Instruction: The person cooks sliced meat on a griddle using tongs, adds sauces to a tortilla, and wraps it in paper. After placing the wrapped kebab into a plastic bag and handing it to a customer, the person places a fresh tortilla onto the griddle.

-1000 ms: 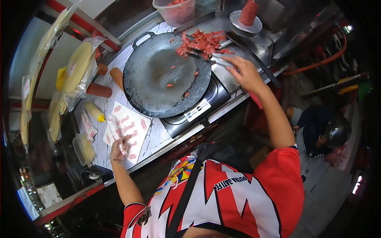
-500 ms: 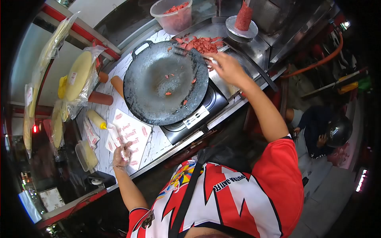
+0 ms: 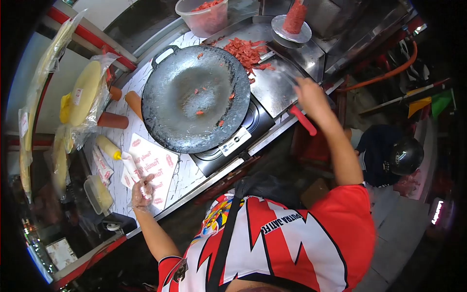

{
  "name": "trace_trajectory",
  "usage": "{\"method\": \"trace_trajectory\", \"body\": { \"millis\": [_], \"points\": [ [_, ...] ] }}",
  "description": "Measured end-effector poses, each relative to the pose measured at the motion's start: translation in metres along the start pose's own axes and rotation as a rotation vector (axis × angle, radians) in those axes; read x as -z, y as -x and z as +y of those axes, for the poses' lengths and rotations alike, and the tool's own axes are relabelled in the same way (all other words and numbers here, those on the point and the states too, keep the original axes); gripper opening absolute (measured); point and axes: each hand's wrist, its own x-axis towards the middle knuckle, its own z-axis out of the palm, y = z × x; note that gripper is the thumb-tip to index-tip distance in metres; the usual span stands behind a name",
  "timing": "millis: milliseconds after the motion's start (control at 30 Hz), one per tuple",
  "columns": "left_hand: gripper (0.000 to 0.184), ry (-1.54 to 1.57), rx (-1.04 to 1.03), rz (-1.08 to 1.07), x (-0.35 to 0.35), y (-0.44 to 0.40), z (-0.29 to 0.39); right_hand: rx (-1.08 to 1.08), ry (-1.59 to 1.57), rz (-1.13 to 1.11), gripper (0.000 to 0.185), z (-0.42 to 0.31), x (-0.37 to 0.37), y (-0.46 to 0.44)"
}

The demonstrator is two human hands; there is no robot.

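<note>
My left hand [image 3: 142, 192], in a clear plastic glove, is closed around a white paper-wrapped roll [image 3: 130, 167] above printed wrapping paper [image 3: 154, 163]. The roll's upper end lies close to a yellow-tipped squeeze bottle [image 3: 108, 147]. Over the right side of the metal tray [image 3: 272, 90] is my right hand [image 3: 311, 99], blurred by motion, its fingers curled at a smeared metal utensil [image 3: 291, 77]. Below that hand, a red handle [image 3: 302, 120] juts past the tray's front edge. Shredded red meat [image 3: 245, 52] lies heaped beside the round black pan [image 3: 194, 100], which holds a few scraps.
The pan stands on a portable gas stove [image 3: 236, 141]. Behind are a plastic tub of meat [image 3: 204, 18] and a meat cone [image 3: 295, 18] on a round plate. Bagged flatbreads [image 3: 85, 95] hang at left. A person in a dark helmet [image 3: 407, 155] is at right.
My right hand has moved from the pan's right rim to the right side of the tray, uncovering the red handle. The left hand still holds the paper-wrapped roll. The view has shifted slightly.
</note>
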Motion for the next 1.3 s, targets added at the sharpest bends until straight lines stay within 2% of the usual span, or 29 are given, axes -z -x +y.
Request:
{"method": "trace_trajectory", "body": {
  "millis": [100, 233, 333, 367, 467, 533, 600, 633, 700, 767, 800, 867, 933, 1033, 1133, 1200, 1300],
  "points": [
    [0.019, 0.013, 0.003, 0.002, -0.006, 0.004, 0.001, 0.108, -0.105, 0.016, 0.036, -0.032, -0.009, 0.011],
    [0.023, -0.042, -0.032, -0.011, -0.001, 0.002, 0.001, 0.118, 0.023, -0.035, 0.036, -0.041, 0.054, 0.005],
    [0.027, -0.053, -0.038, 0.008, 0.001, 0.002, -0.001, 0.323, 0.169, -0.103, 0.036, -0.041, 0.08, 0.006],
    [0.028, -0.062, -0.047, 0.003, 0.001, 0.002, -0.002, 0.444, 0.246, -0.052, 0.034, -0.043, 0.066, 0.002],
    [0.028, -0.087, -0.033, -0.03, -0.005, 0.001, -0.003, 0.57, 0.194, 0.039, 0.032, -0.054, 0.022, -0.047],
    [0.025, -0.08, 0.005, -0.037, -0.008, 0.007, 0.003, 0.423, 0.212, 0.016, 0.037, -0.05, 0.009, -0.083],
    [0.018, -0.029, -0.034, 0.04, -0.008, 0.006, 0.001, 0.368, -0.014, 0.03, 0.036, -0.037, 0.027, -0.077],
    [0.017, -0.013, -0.028, 0.06, -0.007, 0.004, -0.001, 0.384, -0.091, 0.073, 0.034, -0.036, 0.046, -0.062],
    [0.014, 0.005, -0.022, 0.042, -0.007, 0.005, -0.002, 0.282, -0.214, 0.095, 0.033, -0.044, 0.079, -0.025],
    [0.015, -0.004, -0.018, 0.076, -0.007, 0.004, -0.002, 0.309, -0.449, 0.111, 0.033, -0.053, 0.079, 0.017],
    [0.015, -0.016, -0.014, 0.088, -0.007, 0.005, -0.002, 0.253, -0.564, 0.005, 0.033, -0.065, 0.075, 0.041],
    [0.019, -0.001, -0.018, 0.092, -0.006, 0.004, -0.003, 0.293, -0.539, -0.253, 0.034, -0.091, 0.073, 0.068],
    [0.029, 0.037, -0.049, 0.029, 0.0, 0.003, -0.005, 0.379, -0.508, -0.256, 0.035, -0.09, 0.054, 0.068],
    [0.017, 0.004, -0.043, 0.032, -0.001, 0.002, -0.003, 0.299, -0.415, -0.057, 0.033, -0.062, 0.03, 0.027],
    [0.02, -0.011, -0.039, 0.065, -0.007, 0.003, -0.002, 0.297, -0.379, 0.17, 0.032, -0.061, 0.02, -0.008],
    [0.025, 0.009, -0.041, 0.043, -0.009, 0.007, -0.002, 0.329, -0.443, 0.098, 0.033, -0.086, 0.022, 0.002],
    [0.035, 0.052, -0.009, -0.027, -0.007, 0.005, -0.002, 0.512, -0.377, -0.054, 0.033, -0.132, 0.021, 0.038]
  ]
}}
